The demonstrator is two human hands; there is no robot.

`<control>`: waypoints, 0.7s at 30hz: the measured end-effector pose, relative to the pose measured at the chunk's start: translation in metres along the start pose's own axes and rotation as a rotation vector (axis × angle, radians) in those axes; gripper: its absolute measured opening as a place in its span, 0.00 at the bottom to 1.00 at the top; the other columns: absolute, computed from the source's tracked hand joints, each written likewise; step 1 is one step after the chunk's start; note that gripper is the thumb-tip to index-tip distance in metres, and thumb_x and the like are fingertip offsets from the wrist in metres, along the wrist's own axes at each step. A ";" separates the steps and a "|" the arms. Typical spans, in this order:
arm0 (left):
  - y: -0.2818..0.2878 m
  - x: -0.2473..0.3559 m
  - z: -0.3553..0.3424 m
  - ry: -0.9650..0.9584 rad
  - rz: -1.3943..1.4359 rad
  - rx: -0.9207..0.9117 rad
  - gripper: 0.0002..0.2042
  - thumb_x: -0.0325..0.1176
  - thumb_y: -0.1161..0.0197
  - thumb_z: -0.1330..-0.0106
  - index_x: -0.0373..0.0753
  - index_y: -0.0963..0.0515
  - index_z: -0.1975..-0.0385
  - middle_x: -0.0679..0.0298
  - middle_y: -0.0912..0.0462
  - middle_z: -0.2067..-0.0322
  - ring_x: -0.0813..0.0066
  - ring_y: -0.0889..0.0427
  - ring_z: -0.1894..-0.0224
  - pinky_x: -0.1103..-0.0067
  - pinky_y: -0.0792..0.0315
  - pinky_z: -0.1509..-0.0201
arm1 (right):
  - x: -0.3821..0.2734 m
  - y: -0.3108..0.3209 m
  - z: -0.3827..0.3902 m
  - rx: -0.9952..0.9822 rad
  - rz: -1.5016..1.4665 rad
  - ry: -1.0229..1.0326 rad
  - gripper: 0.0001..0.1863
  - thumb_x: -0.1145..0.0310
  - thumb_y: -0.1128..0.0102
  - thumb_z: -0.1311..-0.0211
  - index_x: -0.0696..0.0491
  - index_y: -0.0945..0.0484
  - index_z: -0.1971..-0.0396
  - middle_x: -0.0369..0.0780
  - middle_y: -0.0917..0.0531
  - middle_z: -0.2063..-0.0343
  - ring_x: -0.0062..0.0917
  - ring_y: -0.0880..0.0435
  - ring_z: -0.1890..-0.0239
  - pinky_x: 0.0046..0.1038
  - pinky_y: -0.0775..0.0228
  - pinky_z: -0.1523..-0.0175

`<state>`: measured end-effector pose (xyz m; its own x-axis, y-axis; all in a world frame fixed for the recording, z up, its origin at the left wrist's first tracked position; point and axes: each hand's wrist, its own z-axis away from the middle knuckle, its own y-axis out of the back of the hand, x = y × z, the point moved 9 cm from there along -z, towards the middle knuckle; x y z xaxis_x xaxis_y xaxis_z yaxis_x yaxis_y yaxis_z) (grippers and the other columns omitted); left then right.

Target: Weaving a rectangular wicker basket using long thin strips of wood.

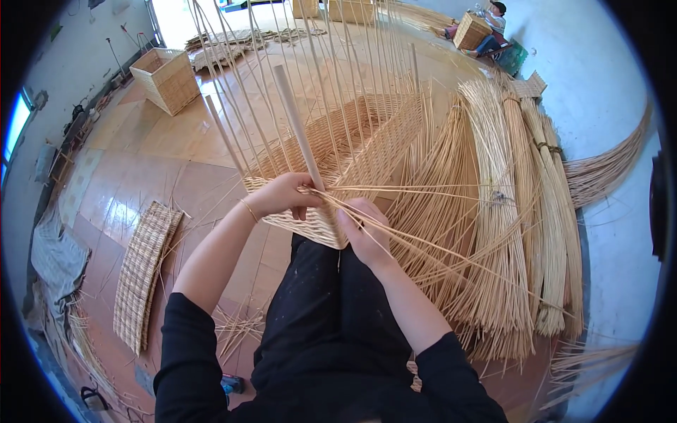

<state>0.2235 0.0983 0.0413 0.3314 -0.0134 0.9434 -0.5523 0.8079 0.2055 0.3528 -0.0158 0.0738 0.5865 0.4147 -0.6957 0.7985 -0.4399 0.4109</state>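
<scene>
A half-woven wicker basket [384, 144] stands before my knees, with tall thin stakes rising from its low walls. At its near corner is a thick pale wooden post [295, 120], leaning slightly. My left hand [288, 194] is curled at the foot of this post, its fingers closed on the wicker strands [423, 243] where they meet the corner. Just right of the post, my right hand [364, 229] grips the same strands with its thumb on top. The loose ends fan out to the right. Some fingertips are hidden behind the strands and the post.
Large bundles of wicker rods [493, 211] lie along the right side. A curved woven panel [147, 271] rests on the floor at left. Farther back stands a finished square basket [168, 81]. Another person [491, 28] sits at the far right with a basket.
</scene>
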 end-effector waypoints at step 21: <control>0.013 -0.038 0.055 -0.264 -0.043 0.992 0.11 0.24 0.36 0.42 0.34 0.27 0.61 0.62 0.24 0.61 0.74 0.25 0.66 0.78 0.29 0.59 | 0.000 -0.106 -0.151 -0.390 -0.061 0.271 0.33 0.74 0.46 0.29 0.46 0.47 0.29 0.39 0.21 0.58 0.22 0.19 0.58 0.28 0.24 0.51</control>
<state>0.1620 0.0767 0.0228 0.2534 -0.2567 0.9327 -0.9671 -0.0456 0.2502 0.2884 0.1515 0.1192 0.5099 0.6461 -0.5679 0.7936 -0.0985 0.6005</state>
